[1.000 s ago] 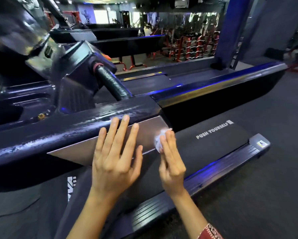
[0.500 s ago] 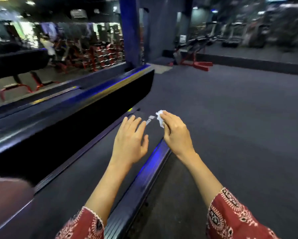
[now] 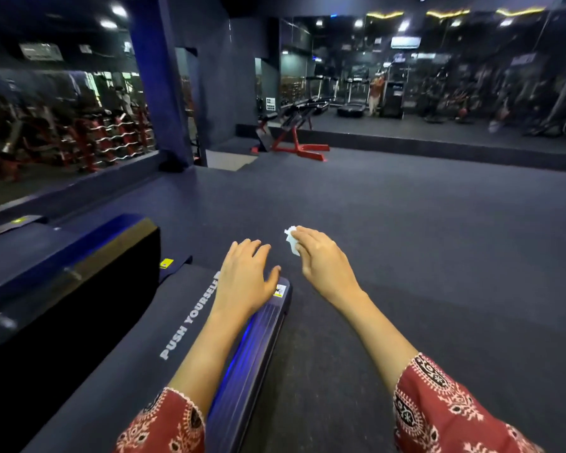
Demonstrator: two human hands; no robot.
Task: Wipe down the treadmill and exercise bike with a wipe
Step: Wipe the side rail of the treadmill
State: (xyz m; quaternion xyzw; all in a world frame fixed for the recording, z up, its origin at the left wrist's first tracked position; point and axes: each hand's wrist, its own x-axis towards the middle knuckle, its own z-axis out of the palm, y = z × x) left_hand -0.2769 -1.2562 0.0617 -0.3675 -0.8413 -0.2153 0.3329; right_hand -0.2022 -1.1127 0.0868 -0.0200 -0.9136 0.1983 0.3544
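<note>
Two hands have reached the tail end of the black treadmill (image 3: 137, 338): left hand (image 3: 244, 282) over its ribbed side rail (image 3: 252, 348), fingers loose and empty; right hand (image 3: 321, 259) pinching the crumpled white wipe (image 3: 291, 240) above the grey floor (image 3: 422, 256). Treadmill wiping looks nearly done.

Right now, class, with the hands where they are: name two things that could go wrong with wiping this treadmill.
1. The wipe is a small crumpled wad pinched by the right hand over the floor, not the treadmill; dropped there, it would likely pick up grit.
2. The bare left hand is open over the end of the side rail and could smudge it.
</note>
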